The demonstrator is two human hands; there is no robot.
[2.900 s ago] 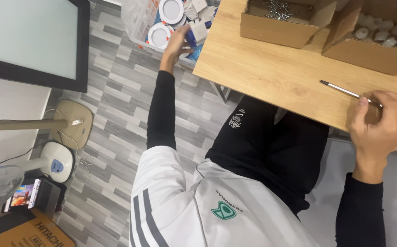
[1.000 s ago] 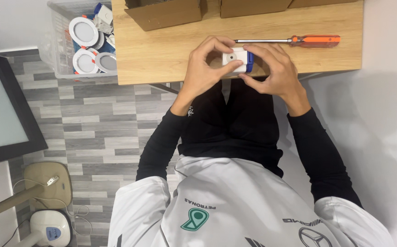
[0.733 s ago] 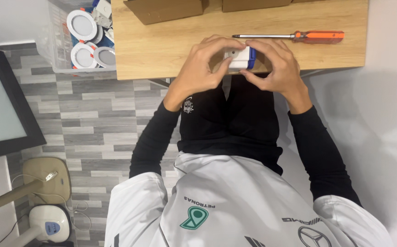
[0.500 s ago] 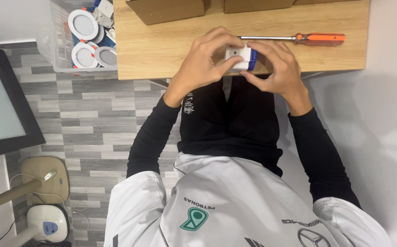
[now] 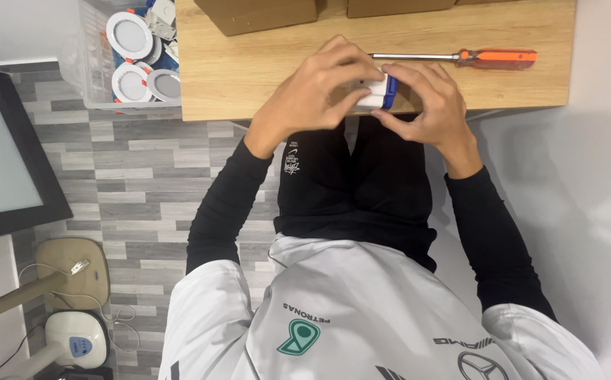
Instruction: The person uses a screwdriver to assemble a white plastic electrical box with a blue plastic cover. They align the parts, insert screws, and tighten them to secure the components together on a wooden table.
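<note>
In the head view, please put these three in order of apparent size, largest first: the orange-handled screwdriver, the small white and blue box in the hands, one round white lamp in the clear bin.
1. Orange-handled screwdriver, longest.
2 and 3. Small white and blue box, partly hidden, and round white lamp: unsure, not ranked.

1. A light wooden table (image 5: 249, 77) fills the top of the view.
2. An orange-handled screwdriver (image 5: 453, 57) lies flat near the right edge, its shaft pointing left.
3. Two brown cardboard boxes (image 5: 263, 13) sit along the far edge, side by side and partly cropped.
</note>
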